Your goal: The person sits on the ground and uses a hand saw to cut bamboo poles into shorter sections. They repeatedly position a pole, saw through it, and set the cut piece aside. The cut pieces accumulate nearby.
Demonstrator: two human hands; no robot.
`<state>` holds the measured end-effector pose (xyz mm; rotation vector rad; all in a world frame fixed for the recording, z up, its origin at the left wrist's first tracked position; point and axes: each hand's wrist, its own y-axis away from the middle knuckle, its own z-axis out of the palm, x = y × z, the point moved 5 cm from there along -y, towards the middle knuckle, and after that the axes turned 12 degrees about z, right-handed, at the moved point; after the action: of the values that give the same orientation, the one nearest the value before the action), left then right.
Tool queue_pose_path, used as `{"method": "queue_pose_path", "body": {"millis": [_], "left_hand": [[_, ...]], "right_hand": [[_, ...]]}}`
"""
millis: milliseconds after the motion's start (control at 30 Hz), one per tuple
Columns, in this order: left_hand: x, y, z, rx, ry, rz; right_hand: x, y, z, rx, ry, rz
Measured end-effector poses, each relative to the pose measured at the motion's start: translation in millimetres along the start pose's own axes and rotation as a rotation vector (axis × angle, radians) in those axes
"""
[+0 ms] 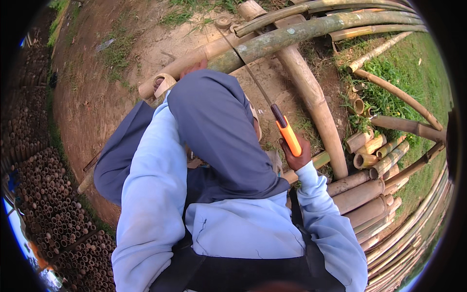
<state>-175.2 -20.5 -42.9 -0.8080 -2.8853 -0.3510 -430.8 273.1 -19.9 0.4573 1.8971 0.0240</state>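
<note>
My right hand [298, 153] is wrapped round the orange handle of a hand saw [290, 137]. Its long thin blade slants up and left, lying across a greenish bamboo pole [277, 40]. I cannot tell whether the teeth have cut in. My left hand [192, 68] grips the pole near its left end, left of the blade; my raised knee hides most of that hand. Under the pole lies a paler, thick bamboo length [214, 47], with a round pale rim at its left end by my leg.
A stout wooden post [314, 104] slopes under the pole on the right. Cut bamboo pieces [362, 194] are stacked to my right, with long poles [413, 226] beyond. Large stacks of bamboo [53, 199] stand far left. A bamboo ring [223, 22] lies on the dirt ahead.
</note>
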Motion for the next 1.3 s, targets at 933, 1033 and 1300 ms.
{"method": "queue_pose_path", "body": {"millis": [933, 1033, 1300], "left_hand": [[-4, 5, 9, 0.127, 0.026, 0.016], [-4, 1, 7, 0.029, 0.036, 0.030], [1, 7, 9, 0.095, 0.003, 0.011]], "right_hand": [[-29, -95, 51, 0.013, -0.037, -0.110], [-19, -83, 43, -0.022, -0.077, -0.109], [-18, 77, -27, 0.001, 0.119, 0.072]]}}
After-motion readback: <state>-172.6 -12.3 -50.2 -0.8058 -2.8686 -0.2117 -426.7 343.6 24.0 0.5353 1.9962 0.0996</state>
